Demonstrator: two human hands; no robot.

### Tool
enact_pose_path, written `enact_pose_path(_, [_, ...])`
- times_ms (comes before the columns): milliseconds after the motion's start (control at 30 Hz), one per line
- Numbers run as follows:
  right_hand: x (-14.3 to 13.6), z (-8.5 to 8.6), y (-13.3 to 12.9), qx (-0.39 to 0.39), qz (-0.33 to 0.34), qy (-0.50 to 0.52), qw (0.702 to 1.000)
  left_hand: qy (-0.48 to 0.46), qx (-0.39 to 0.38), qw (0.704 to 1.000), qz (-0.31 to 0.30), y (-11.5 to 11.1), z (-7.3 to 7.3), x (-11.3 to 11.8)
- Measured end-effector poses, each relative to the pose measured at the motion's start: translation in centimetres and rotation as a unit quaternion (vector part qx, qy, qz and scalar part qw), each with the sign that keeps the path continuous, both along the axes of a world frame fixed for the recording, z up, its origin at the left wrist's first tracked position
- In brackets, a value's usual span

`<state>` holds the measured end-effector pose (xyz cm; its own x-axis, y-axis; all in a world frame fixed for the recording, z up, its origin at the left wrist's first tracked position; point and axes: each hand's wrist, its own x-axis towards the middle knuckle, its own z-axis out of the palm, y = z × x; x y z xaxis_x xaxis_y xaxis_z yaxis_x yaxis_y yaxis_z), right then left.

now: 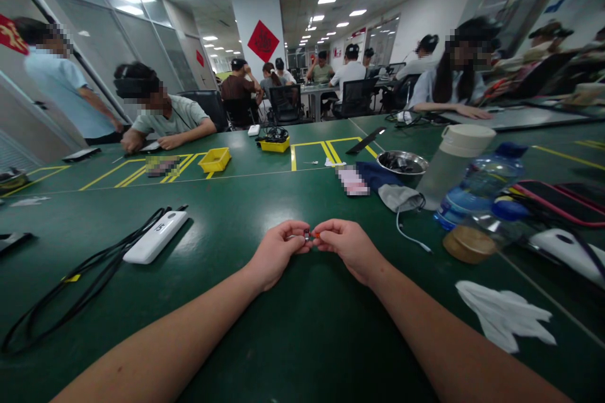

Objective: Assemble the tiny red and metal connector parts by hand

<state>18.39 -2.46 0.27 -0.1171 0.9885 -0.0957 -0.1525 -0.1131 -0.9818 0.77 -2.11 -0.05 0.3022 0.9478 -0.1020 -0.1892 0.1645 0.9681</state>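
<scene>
Above the middle of the green table (pixel 227 201), my two hands meet almost fingertip to fingertip. My left hand (pixel 280 252) pinches a small dark and silvery piece (pixel 307 235) between thumb and fingers; its exact shape is too small to tell. Between the thumb and forefinger of my right hand (pixel 347 247) is a small orange-red piece (pixel 316 235), its tip pointing toward the left hand's piece. Whether the two pieces touch cannot be made out.
A white power bank (pixel 157 238) with black cables lies left. Yellow trays (pixel 214 161) stand farther back. At right are a metal bowl (pixel 401 164), bottles (pixel 482 186), a grey pouch (pixel 399 198) and white tissue (pixel 505 315). People sit across the table.
</scene>
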Motion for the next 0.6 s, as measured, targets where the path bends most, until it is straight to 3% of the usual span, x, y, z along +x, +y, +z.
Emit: enact_pose_path(600, [-0.22,0.54,-0.32,-0.013,-0.001,0.029,1.000,-0.011,-0.024,1.000,0.009,0.13,0.38,0.17])
